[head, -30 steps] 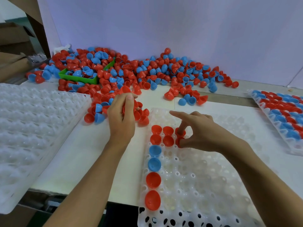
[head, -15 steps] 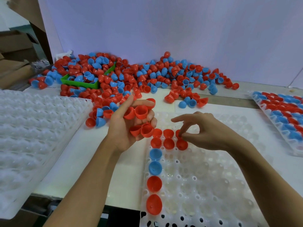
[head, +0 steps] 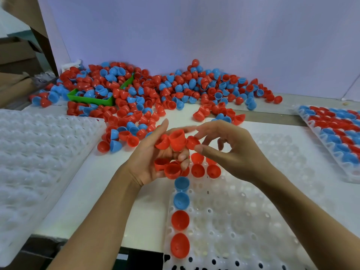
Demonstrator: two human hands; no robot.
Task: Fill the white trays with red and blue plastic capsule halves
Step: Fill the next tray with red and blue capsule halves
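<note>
Red capsule halves in hand (head: 176, 140): a small cluster of red plastic halves, cupped in the left hand at the centre of the view, above the far end of the middle tray.
Left hand (head: 153, 156): palm up, fingers curled round several red halves, some between thumb and fingers, others lower in the palm.
Right hand (head: 229, 151): at 3 o'clock from the left hand, thumb and forefinger pinching one red half (head: 192, 142) at the edge of the cluster; the other fingers loosely bent.
Middle tray (head: 243, 221): white, dimpled and perforated, on the table under the hands, running toward 6 o'clock.
Halves set in the middle tray: a column along its left side, red (head: 180, 248) nearest, red, then two blue (head: 181, 200); a few more red ones (head: 197, 170) at the far end, partly hidden by the hands.
Loose pile (head: 155, 90): many red and blue halves heaped at 12 o'clock against the pale back wall, spilling toward the hands.
Green bin (head: 91, 99): at 11 o'clock, half buried in the pile.
Left tray stack (head: 39, 152): empty white trays at 9 o'clock.
Filled tray (head: 335, 131): at 3 o'clock, packed with red and blue halves in rows.
Table (head: 109, 188): white surface carrying everything.
</note>
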